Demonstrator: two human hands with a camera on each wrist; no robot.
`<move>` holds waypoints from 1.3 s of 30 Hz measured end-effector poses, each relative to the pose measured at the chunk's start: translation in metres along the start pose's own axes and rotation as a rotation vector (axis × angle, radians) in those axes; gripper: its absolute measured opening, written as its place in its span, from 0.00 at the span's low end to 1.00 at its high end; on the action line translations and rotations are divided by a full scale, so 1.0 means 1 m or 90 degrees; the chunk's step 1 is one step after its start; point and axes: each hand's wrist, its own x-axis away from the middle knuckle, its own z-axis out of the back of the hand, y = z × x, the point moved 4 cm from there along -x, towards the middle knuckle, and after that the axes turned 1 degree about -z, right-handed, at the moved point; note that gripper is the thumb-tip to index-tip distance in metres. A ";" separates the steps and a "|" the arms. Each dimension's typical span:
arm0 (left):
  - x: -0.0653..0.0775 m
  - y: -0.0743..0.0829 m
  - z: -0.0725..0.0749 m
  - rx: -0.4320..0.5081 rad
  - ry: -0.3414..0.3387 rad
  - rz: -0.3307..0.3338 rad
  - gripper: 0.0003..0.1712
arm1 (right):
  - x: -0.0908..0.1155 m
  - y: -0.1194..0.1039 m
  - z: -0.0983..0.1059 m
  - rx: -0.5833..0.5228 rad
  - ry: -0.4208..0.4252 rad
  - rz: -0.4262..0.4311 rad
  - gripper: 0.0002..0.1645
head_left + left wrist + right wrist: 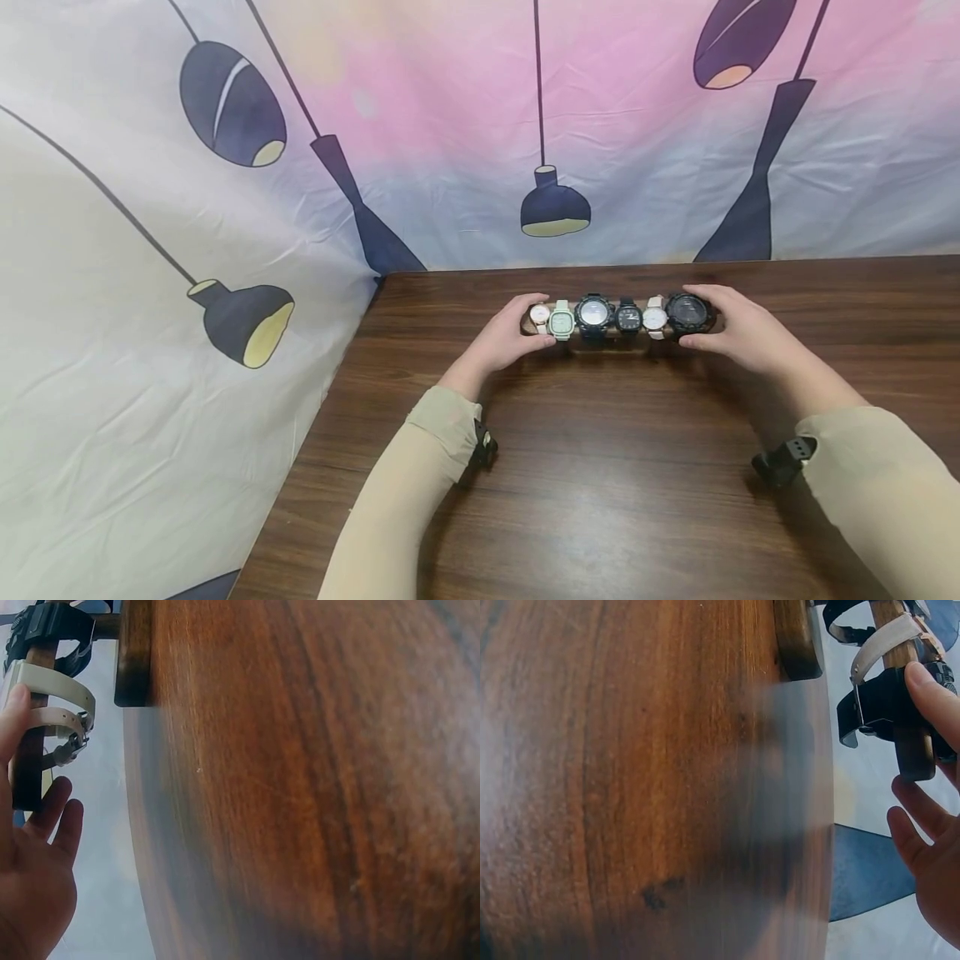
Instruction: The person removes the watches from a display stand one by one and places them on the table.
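A wooden watch stand [915, 757] carries several watches in a row along its bar, near the table's far edge. My left hand [504, 337] holds the bar's left end, beside a small white watch [540, 315] and a mint-green square watch [561, 322]. In the left wrist view its thumb lies on the pale strap. My right hand [744, 333] grips the other end, around a large black watch [687, 312], thumb pressing its strap. Between them sit a black watch with a silver dial [595, 313], a smaller black watch [628, 317] and a white-strapped watch [655, 319].
The stand's wooden base [135, 660] shows near the table edge in both wrist views. Dark wood-grain table [585, 467] spreads in front of the stand. A fabric backdrop [465, 125] printed with lamps hangs behind and to the left. Dark devices sit at both cuffs.
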 end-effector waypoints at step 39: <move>0.000 -0.006 -0.005 0.044 0.025 0.014 0.39 | 0.019 0.012 0.010 0.007 0.031 -0.052 0.44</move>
